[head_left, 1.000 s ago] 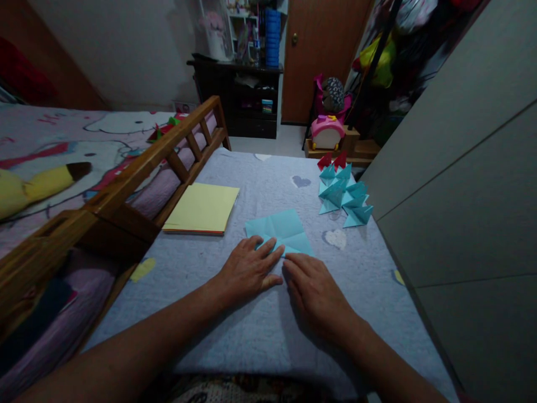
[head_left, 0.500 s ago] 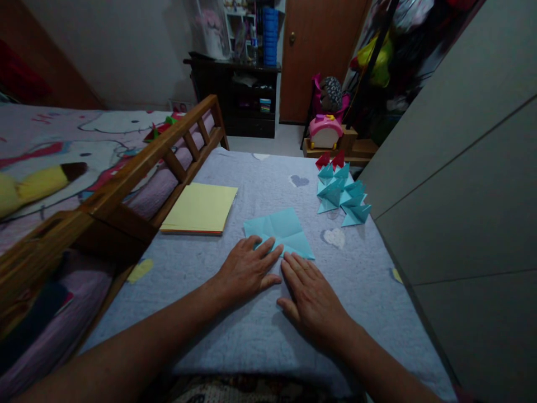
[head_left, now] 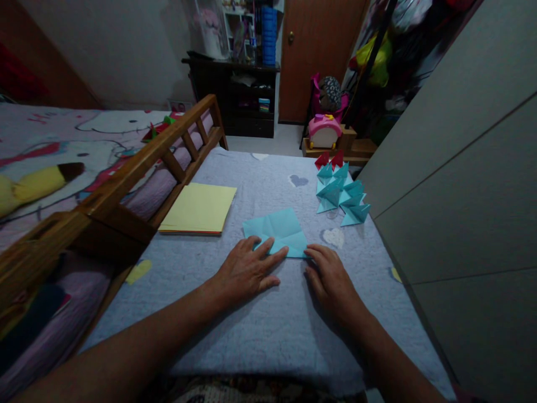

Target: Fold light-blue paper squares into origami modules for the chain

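A light blue paper sheet (head_left: 274, 229) with creases lies on the grey-blue bedcover (head_left: 260, 330). My left hand (head_left: 247, 268) lies flat with its fingers stretched out, fingertips pressing the sheet's near folded edge. My right hand (head_left: 333, 280) rests on the cover with fingers apart, its fingertips at the sheet's near right corner. Neither hand holds anything.
A stack of yellow paper (head_left: 199, 208) lies to the left, next to a wooden bed rail (head_left: 138, 168). A cluster of folded teal and red paper pieces (head_left: 342, 190) sits at the far right, by a grey cabinet wall (head_left: 457, 157). A dark shelf and a door stand beyond.
My right hand has slid to the right along the sheet's near edge, from beside my left hand to the right corner. My left hand has stayed put.
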The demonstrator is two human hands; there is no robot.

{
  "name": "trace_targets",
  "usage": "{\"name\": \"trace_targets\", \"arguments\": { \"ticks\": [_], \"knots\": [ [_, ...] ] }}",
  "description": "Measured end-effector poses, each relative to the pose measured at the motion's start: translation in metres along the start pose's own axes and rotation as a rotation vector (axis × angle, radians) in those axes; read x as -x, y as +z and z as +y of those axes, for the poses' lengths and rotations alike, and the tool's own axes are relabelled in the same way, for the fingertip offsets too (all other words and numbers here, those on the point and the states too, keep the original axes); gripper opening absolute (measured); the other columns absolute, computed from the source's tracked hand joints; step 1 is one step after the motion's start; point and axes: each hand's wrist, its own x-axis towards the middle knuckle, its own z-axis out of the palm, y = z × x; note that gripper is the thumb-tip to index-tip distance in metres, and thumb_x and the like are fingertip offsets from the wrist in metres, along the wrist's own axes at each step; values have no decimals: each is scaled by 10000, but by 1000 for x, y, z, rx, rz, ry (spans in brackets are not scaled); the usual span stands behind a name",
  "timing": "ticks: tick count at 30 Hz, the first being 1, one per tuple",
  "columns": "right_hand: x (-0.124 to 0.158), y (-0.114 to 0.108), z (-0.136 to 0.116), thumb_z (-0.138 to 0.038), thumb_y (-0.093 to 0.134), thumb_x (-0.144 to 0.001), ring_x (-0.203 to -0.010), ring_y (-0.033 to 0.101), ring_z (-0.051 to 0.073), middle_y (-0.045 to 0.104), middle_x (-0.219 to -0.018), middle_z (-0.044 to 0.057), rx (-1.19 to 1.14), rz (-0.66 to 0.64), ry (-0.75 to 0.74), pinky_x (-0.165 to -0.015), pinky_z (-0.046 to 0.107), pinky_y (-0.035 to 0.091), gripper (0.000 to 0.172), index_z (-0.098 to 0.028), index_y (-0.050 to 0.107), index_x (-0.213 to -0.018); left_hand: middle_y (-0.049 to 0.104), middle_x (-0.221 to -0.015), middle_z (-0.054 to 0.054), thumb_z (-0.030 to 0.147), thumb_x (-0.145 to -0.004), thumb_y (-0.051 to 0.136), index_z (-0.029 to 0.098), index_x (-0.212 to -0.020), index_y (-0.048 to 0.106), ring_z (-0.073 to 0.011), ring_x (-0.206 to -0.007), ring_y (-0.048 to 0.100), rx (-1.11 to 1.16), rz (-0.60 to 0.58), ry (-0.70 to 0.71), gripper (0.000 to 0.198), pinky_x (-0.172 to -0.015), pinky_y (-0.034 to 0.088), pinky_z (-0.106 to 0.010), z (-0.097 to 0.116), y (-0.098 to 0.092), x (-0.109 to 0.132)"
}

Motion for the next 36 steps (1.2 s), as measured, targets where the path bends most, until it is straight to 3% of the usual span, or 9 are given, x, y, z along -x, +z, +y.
{"name": "trace_targets", "arguments": {
  "ticks": [3, 7, 25, 36],
  "knots": [
    [-8, 2, 12, -190, 516, -902, -1140, 552, 292, 634, -1160, 143, 10, 63, 102, -1020, 496, 446, 195, -184, 671, -1020, 455, -1513, -88, 698, -932, 471, 405, -1526, 350, -350, -1202, 464, 14, -12, 15, 673, -996, 378, -456, -1, 1, 0],
    [-14, 5, 13, -197, 534, -884, -1145, 515, 303, 617, -1164, 124, 60, 80, 197, -1011, 499, 405, 137, -210, 668, -910, 452, -1508, -110, 742, -919, 416, 402, -1516, 375, -361, -1214, 458, 14, -11, 27, 688, -1006, 378, -474, -2, 2, 1],
    [-22, 13, 6, -200, 512, -926, -1090, 506, 310, 617, -1152, 124, 255, 52, 248, -929, 473, 406, 136, -214, 637, -874, 457, -1506, -106, 744, -901, 461, 380, -1502, 395, -361, -1211, 452, -14, 16, 19, 706, -999, 375, -460, -1, 4, 1],
    [-24, 16, 0, -155, 556, -873, -1091, 523, 299, 631, -1140, 119, 300, 72, 314, -924, 436, 399, 103, -191, 652, -860, 448, -1524, -110, 720, -909, 484, 361, -1509, 402, -375, -1223, 454, 8, -17, 7, 704, -1011, 377, -478, 0, 3, 2]
  ]
}}
